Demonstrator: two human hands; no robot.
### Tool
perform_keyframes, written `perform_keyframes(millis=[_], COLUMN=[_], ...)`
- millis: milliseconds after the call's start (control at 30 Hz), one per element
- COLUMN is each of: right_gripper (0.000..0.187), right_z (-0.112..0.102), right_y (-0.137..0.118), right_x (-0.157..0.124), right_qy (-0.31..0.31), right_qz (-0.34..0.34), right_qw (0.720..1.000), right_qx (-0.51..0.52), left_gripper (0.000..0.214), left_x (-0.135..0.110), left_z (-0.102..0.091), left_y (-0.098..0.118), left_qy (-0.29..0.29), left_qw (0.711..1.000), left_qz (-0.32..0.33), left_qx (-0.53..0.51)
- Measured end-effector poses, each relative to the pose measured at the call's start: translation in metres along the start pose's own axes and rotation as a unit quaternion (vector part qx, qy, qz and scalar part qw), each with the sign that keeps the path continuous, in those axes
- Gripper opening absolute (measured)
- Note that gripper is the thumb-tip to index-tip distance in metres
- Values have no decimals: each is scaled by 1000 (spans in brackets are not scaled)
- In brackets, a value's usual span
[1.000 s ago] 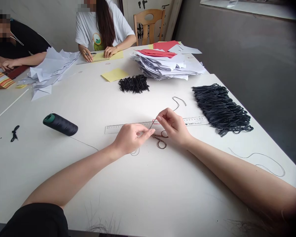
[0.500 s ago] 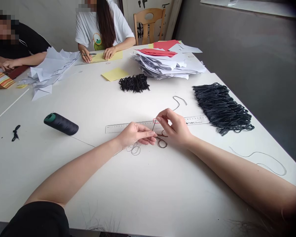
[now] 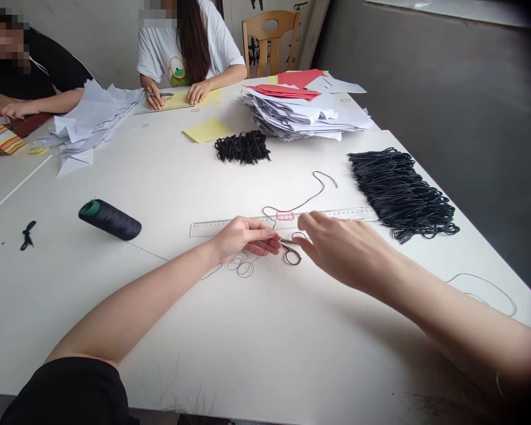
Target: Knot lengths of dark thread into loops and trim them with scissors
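My left hand point(image 3: 248, 239) lies over the near edge of a clear plastic ruler point(image 3: 234, 225), its fingers pinched together on a thin black thread point(image 3: 259, 260), right beside the blades of small metal scissors point(image 3: 292, 255). That thread runs off into loose coils point(image 3: 243, 267) on the table. My right hand point(image 3: 338, 248) is blurred, fingers apart and holding nothing, just right of the scissors' finger loops. A thin black cord point(image 3: 301, 200) loops over the ruler by a small red-outlined tag point(image 3: 285, 216).
A black thread spool point(image 3: 110, 219) lies on the white table point(image 3: 265, 330) at left. Bundles of black cord loops point(image 3: 400, 195) point(image 3: 242, 147) lie ahead and right. Farther back stands a paper stack point(image 3: 305, 112). Two co-workers point(image 3: 186, 53) point(image 3: 30, 77) sit at the far side, beside cut paper point(image 3: 92, 124).
My right hand has let go and swung right, away from the ruler. The thin cord now shows as a loop by the tag. My left hand sits nearly still, and the thread coils have grown slightly.
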State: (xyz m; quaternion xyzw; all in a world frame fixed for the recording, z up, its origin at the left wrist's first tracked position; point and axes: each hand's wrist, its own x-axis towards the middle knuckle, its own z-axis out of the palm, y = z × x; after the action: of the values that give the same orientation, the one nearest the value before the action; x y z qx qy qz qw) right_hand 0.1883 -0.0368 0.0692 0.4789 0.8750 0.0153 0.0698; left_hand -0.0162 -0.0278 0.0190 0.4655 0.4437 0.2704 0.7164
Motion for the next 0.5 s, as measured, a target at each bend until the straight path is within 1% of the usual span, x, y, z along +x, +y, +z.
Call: perform_keyframes(millis=[67,167,267,400,500], right_gripper=[12,3,13,26,26], right_z=[4,15,21,25,28], right_y=[-6,-13,-19,-22,-22], right_x=[-5,-7,-6,-5,-5], right_qy=[-30,-30,-23,-11,15], right_qz=[-23,-29,-25,-17,-13], right_qw=[999,998,998,997,996], right_qx=[-17,-38,-56,-74,-86], left_gripper=[28,27,26,27,28], left_x=[0,1,2,3,4], left_z=[-1,-4,-6,-9,-11], left_y=[1,2,2,1,-1], left_qy=[-5,-12,-18,-26,-33], left_qw=[1000,1000,999,999,998], left_qz=[-9,-27,-34,-10,14], left_qx=[-5,-8,-16,-32,-49])
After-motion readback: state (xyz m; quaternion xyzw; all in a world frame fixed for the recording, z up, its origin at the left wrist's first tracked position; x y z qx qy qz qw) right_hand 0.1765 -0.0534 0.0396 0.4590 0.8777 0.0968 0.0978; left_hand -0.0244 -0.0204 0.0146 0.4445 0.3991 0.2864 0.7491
